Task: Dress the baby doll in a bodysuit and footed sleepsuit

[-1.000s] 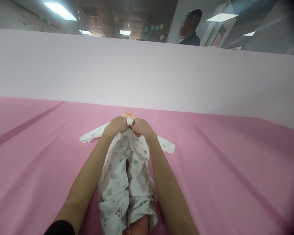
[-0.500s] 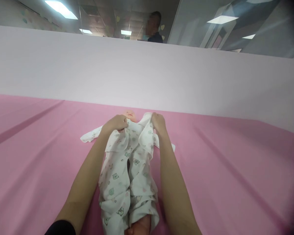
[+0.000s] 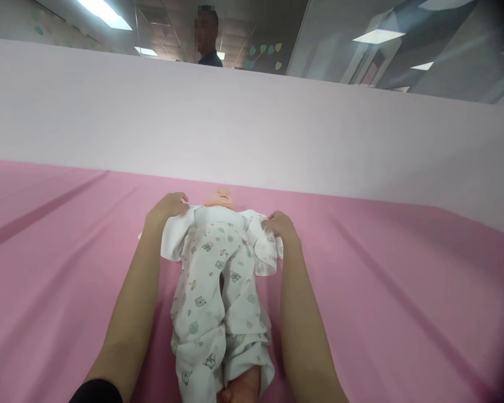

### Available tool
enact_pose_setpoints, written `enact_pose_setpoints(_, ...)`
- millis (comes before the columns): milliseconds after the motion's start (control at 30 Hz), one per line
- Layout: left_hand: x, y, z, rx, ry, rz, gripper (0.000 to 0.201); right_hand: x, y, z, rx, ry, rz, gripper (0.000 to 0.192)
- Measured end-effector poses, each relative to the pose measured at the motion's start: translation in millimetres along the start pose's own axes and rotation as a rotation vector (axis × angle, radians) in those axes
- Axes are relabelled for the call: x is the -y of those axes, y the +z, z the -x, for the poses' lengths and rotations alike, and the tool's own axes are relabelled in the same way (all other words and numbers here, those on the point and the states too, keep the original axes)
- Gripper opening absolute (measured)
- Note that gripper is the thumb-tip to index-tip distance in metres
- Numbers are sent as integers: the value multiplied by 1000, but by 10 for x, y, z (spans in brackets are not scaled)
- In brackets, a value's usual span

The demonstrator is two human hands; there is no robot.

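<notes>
The doll (image 3: 219,199) lies in trousers (image 3: 204,280) on the sheet (image 3: 382,352), before the wall (image 3: 252,123).

Clothed doll (image 3: 235,263) supine, jacket (image 3: 174,238) open

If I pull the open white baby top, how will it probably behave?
The baby top will likely flop, since its spread flaps crease softly. It seems light, as the cloth looks thin. It may drag: the doll appears to lie on it.

We see a doll (image 3: 219,199) lying on its back on a pink sheet (image 3: 382,336), its white jacket (image 3: 173,240) spread open above patterned trousers (image 3: 199,302), our left hand (image 3: 168,206) beside one shoulder, our right hand (image 3: 282,226) at the opposite flap, and a person (image 3: 210,39) beyond a white wall (image 3: 235,123).
</notes>
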State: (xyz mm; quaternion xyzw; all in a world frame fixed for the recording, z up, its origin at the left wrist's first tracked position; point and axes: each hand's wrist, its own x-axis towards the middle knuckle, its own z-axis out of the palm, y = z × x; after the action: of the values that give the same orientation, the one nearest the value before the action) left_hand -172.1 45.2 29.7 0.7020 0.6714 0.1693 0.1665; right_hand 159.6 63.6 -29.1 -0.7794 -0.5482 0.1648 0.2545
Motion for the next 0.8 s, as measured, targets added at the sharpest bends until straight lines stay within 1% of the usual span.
enact_pose_setpoints(100, -265, 126, 18, 4, 75, -130, 36, 25, -1, 11, -22, 46, 55, 31)
enact_pose_setpoints(133, -352, 156, 38, -5, 128, -172, 33, 18, -17, 20, -40, 54, 53, 31)
enact_pose_setpoints(200, -515, 196, 98, -7, 254, -168, 27, -8, -92, 54, -101, 86, 39, 32)
enact_pose_setpoints(267, -654, 237, 170, 42, 331, -133, 24, -36, -236, 110, -238, 152, 32, 33)
enact_pose_setpoints(333, -758, 326, 232, 88, 353, -159, 24, -54, -446, 189, -421, 211, 5, 35)
enact_pose_setpoints(367, -794, 398, 254, 79, 354, -195, 26, -53, -564, 236, -517, 209, -28, 34)
enact_pose_setpoints(400, -819, 488, 271, 27, 349, -236, 28, -41, -679, 287, -608, 175, -75, 33)
enact_pose_setpoints(433, -833, 589, 282, -59, 342, -278, 31, -16, -780, 341, -686, 112, -133, 30)
enact_pose_setpoints(467, -835, 693, 290, -171, 312, -311, 35, 26, -856, 396, -747, 31, -198, 28)
enact_pose_setpoints(500, -826, 790, 295, -279, 280, -333, 36, 86, -896, 453, -780, -63, -269, 25)
enact_pose_setpoints(533, -807, 873, 299, -354, 275, -336, 37, 162, -893, 510, -776, -159, -340, 24)
enact_pose_setpoints(567, -779, 934, 302, -391, 275, -322, 37, 250, -840, 569, -732, -247, -405, 23)
enact_pose_setpoints(600, -743, 974, 307, -413, 274, -295, 36, 344, -740, 630, -650, -321, -462, 22)
enact_pose_setpoints(667, -655, 1000, 324, -415, 280, -220, 36, 510, -419, 764, -422, -417, -463, 19)
enact_pose_setpoints(733, -554, 996, 360, -415, 303, -152, 37, 604, -22, 907, -148, -490, -342, 19)
enact_pose_setpoints(767, -503, 998, 386, -411, 333, -125, 39, 616, 168, 976, -35, -532, -281, 22)
enact_pose_setpoints(800, -452, 1005, 419, -406, 371, -102, 40, 607, 336, 1040, -18, -568, -254, 24)
